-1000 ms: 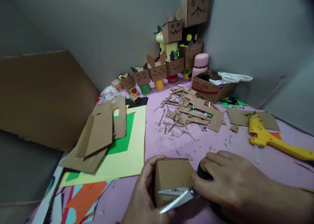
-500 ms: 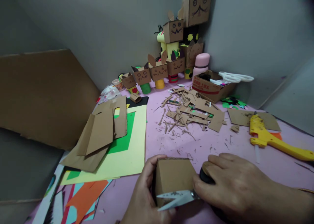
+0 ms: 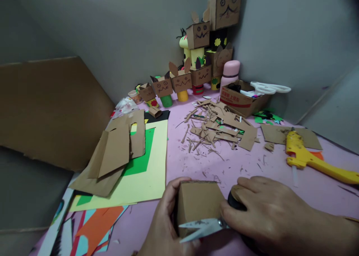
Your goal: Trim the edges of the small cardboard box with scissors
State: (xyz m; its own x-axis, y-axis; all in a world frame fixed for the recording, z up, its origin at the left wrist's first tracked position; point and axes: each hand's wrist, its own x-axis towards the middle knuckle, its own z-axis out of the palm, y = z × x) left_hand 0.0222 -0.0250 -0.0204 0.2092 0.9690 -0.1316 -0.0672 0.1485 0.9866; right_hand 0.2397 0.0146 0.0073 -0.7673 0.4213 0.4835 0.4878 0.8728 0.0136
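Observation:
A small brown cardboard box (image 3: 200, 198) sits at the bottom middle, with my left hand (image 3: 165, 226) wrapped round its left side and near edge. In my right hand (image 3: 266, 207) is a pair of scissors (image 3: 206, 228) with dark handles, my fingers closed round them. Their blades are slightly parted and point left, across the box's near face. Whether the blades touch the cardboard I cannot tell. Part of the box's near side is hidden behind the blades and my left fingers.
Cardboard scraps (image 3: 221, 127) are heaped mid-table. To the right lies a yellow glue gun (image 3: 301, 153). Cardboard sheets (image 3: 114, 151) cover coloured paper (image 3: 157, 166) at left. Behind stand several cardboard animal figures (image 3: 182, 82), a pink bottle (image 3: 230, 73) and a carton (image 3: 238, 102) holding white scissors (image 3: 269, 88).
Almost nothing differs. Both hands, the box and the scissors keep nearly the same position.

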